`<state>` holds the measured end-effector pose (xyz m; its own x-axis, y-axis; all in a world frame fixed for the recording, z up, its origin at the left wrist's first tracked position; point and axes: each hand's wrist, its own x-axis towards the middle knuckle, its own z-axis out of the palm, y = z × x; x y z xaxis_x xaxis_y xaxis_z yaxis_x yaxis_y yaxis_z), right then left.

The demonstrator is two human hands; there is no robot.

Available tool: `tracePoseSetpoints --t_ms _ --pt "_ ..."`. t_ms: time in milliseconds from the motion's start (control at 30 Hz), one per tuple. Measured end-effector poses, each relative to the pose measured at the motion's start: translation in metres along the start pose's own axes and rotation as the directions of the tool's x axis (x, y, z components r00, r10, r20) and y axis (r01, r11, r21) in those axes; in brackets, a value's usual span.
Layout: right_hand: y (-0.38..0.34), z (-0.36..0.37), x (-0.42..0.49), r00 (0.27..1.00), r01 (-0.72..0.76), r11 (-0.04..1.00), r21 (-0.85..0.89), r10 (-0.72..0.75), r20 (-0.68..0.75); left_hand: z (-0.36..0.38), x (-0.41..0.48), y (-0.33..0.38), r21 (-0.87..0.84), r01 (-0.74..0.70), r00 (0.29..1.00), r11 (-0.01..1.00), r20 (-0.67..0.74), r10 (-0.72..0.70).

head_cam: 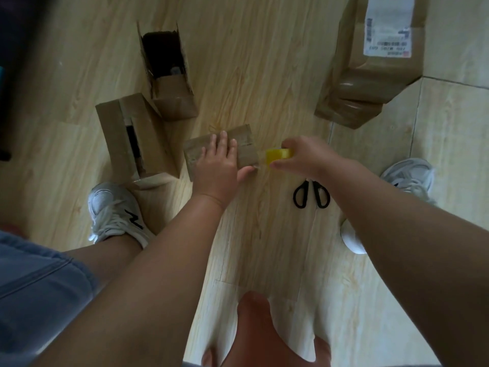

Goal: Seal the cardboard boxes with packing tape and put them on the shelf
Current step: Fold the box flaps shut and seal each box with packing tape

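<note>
Under flat left fingers [225, 144]: small box [246, 144].

I can read very little from here. The one clear mark is a black letter N [133, 219] on the side of the white sneaker [113, 207], well to the left of the scissors [311, 193]. Beyond the scissors and a little to the right, the large cardboard box [370, 80] carries a white shipping label [387, 25] with barcodes, lines of print and a small red mark at one corner, all too blurred for me to read.
</note>
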<state>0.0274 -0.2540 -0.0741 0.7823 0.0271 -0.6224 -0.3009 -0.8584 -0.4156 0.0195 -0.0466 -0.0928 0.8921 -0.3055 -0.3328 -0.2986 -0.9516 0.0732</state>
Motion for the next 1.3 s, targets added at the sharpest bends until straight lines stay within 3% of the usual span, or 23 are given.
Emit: tracePoseSetpoints --t_ms 100,333,833,933,1033,1167,1300 --pt "0.001 -0.002 0.009 0.999 -0.028 0.997 -0.073 0.026 -0.027 0.002 -0.001 0.001 0.014 0.016 1.000 1.000 -0.018 -0.016" --pt "-0.006 -0.010 0.020 0.998 0.053 0.963 -0.263 -0.058 -0.011 0.009 -0.004 0.005 -0.055 0.059 0.994 0.997 -0.090 -0.063" --pt "0.006 0.000 0.004 0.980 -0.029 0.999 0.037 0.035 -0.194 0.001 -0.008 0.019 -0.129 0.132 0.986 0.983 -0.088 -0.143" --pt "0.012 0.003 0.001 0.952 -0.045 0.988 0.150 0.088 -0.293 0.004 -0.010 0.020 -0.242 0.024 0.980 0.970 -0.187 -0.071" --pt "0.025 0.014 -0.007 0.895 -0.150 0.946 0.288 0.254 -0.367 0.014 -0.010 0.022 -0.311 -0.099 0.944 0.945 -0.329 -0.009" --pt "0.047 0.039 -0.018 0.903 -0.383 0.908 0.170 0.407 -0.139 0.018 -0.009 0.024 -0.341 -0.098 0.935 0.935 -0.354 -0.031" --pt "0.057 0.061 -0.018 0.872 -0.489 0.865 0.109 0.489 0.030 0.025 -0.007 0.024 -0.308 -0.129 0.916 0.943 -0.400 -0.005"
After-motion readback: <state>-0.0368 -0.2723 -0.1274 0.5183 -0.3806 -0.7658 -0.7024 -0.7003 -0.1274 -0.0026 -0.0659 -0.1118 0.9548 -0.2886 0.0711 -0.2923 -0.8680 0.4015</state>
